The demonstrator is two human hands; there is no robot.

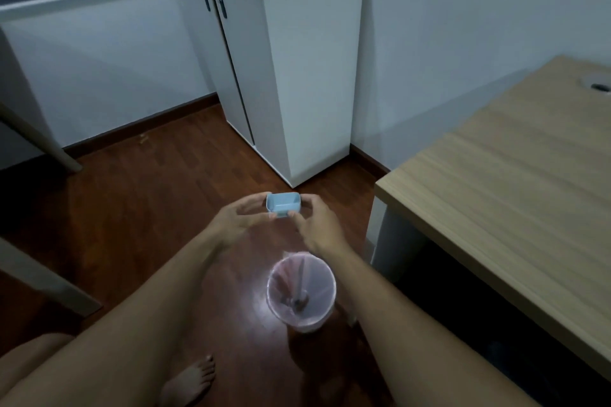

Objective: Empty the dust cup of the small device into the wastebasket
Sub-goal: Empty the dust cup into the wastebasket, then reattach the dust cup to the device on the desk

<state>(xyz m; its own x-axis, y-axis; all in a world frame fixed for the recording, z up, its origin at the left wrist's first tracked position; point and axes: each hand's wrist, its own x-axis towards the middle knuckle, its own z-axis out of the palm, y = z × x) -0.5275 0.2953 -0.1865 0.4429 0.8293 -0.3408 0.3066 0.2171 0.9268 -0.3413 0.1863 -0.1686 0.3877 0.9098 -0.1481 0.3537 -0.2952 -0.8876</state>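
A small light-blue dust cup (pixel 283 204) is held out in front of me, its open side turned toward the camera. My left hand (pixel 241 220) pinches its left end with the fingertips and my right hand (pixel 315 225) grips its right end and underside. The wastebasket (pixel 301 291), a small round bin lined with a pinkish bag, stands on the floor below and nearer to me than the cup. Some dark debris lies in its bottom. The rest of the small device is out of sight.
A wooden desk (pixel 502 182) fills the right side, its corner close to the wastebasket. A white two-door cabinet (pixel 281 76) stands against the wall ahead. The floor is dark wood (pixel 148 208). My bare foot (pixel 188 380) rests near the bottom edge.
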